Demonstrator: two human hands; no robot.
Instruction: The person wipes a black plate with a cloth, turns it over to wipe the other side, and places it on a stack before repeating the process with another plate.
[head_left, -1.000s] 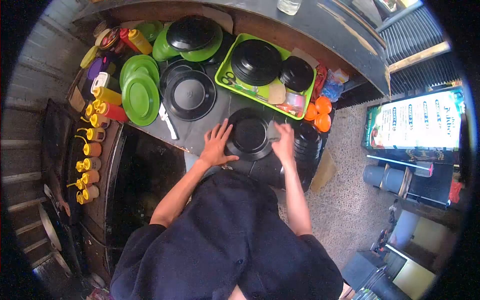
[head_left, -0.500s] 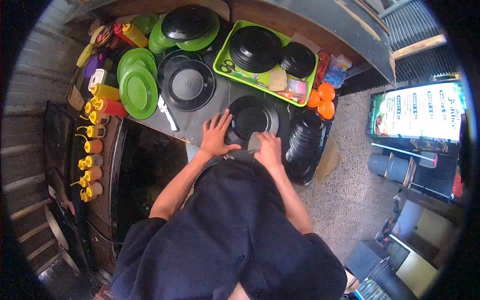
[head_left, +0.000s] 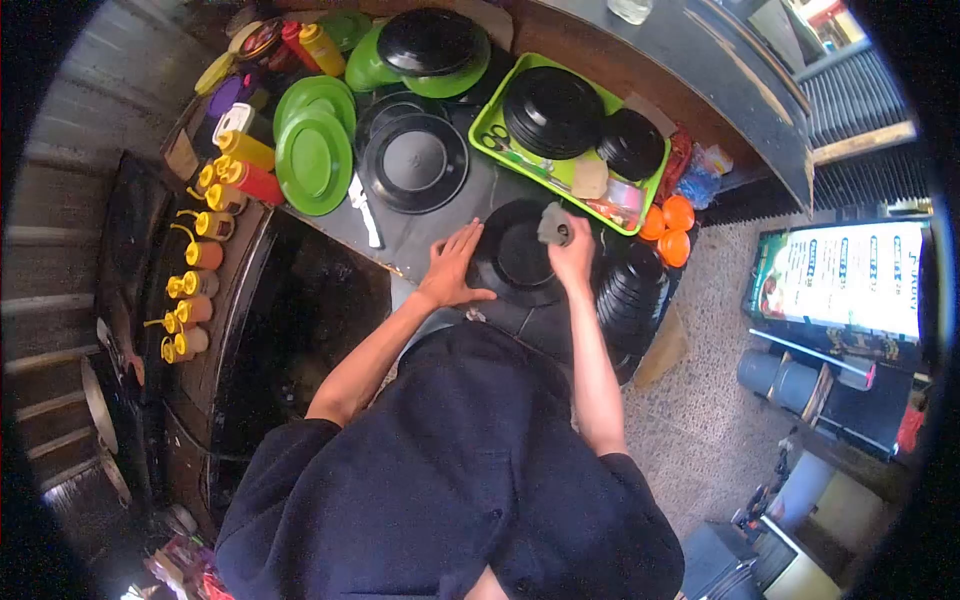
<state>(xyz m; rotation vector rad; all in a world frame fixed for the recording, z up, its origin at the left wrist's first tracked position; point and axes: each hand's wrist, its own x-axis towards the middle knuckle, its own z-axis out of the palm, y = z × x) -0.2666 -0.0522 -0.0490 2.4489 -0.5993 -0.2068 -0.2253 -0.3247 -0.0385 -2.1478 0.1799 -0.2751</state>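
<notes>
A black plate lies on the dark counter right in front of me. My left hand rests on its left rim, fingers stretched out and thumb apart along the near edge. A grey cloth is bunched in my right hand, whose fingers are closed round it at the plate's far right rim. To the right of that hand stands a stack of black plates or bowls. Farther left sit a black plate with a grey centre and a white-handled tool, perhaps a knife.
Green plates lie at the far left, beside sauce bottles. A lime tray at the back holds black dishes and scissors. Orange cups stand at its right corner. A dark glossy surface lies left of me.
My right hand has moved with the cloth from the plate's near edge to its far right rim. My left hand stays at the left rim. The camera view has shifted somewhat.
</notes>
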